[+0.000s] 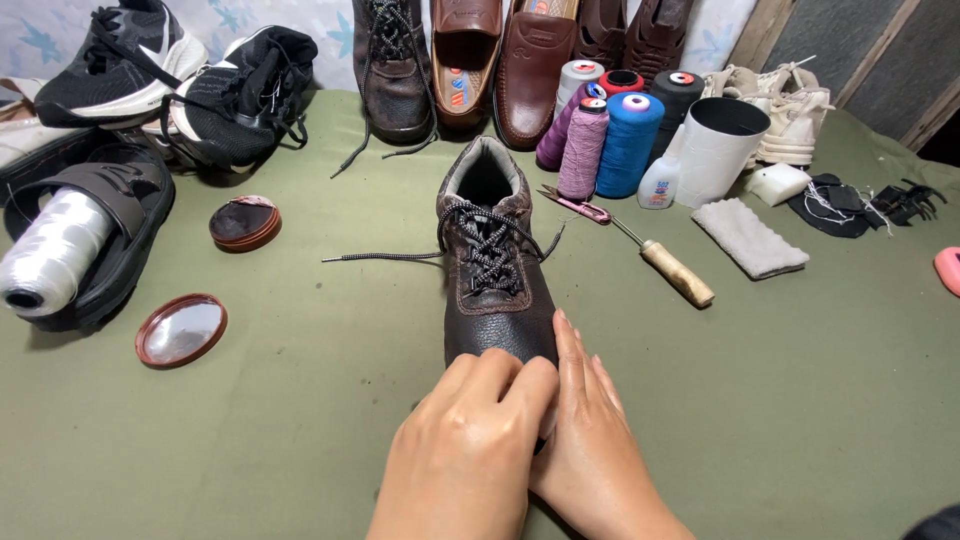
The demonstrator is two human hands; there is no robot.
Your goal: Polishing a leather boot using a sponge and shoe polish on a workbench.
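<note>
I look down at a green cloth (250,440) spread over a table. A dark brown leather shoe (495,275) stands in the middle, toe toward me, with black-and-white laces trailing off to the left. Both my hands meet at its toe. My left hand (470,450) lies on top, fingers curled and pressed together over the toe cap. My right hand (590,440) sits just beside and partly under it, fingers straight and close together along the toe's right edge. I cannot tell if either hand pinches anything.

To the left lie an open round tin (245,222) and its lid (181,330), near a black sandal (120,250) holding a white thread spool (50,250). Black sneakers (180,85) sit behind them. Along the far edge stand more brown shoes (470,65). Right of my shoe, cones of thread (610,130) in purple, blue, red and black cluster beside a white cup (718,145) and a small bottle (660,185). An awl (675,270) with a wooden handle lies near a folded grey cloth (750,238).
</note>
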